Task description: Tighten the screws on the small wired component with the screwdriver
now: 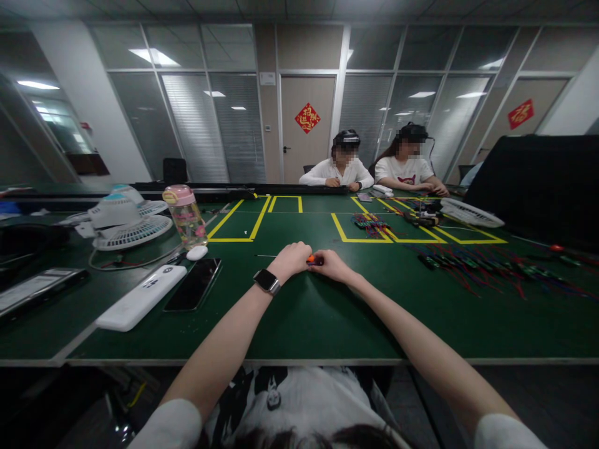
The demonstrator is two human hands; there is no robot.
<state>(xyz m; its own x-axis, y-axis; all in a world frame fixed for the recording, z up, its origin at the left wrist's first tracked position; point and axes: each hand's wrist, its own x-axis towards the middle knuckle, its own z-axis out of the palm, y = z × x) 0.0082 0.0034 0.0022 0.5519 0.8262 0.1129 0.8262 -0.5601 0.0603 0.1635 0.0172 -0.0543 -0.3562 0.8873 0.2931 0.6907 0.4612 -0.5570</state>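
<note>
Above the green table (299, 324), my two hands meet close together in front of me. A screwdriver (311, 258) with an orange handle part lies across them, its thin shaft sticking out to the left. My left hand (292, 258), with a watch on the wrist, is closed round it and hides its middle. Closed at the handle end is my right hand (335, 267), its fingertips on a dark part next to the orange. Most of the handle is hidden by the fingers.
At left stand a pink-lidded bottle (185, 215), white fans (119, 218), a white power bank-like block (143, 298) and a phone (194, 285). Wired boards (486, 265) lie at right, another bundle (369, 224) by yellow tape. Two people (341, 168) sit opposite.
</note>
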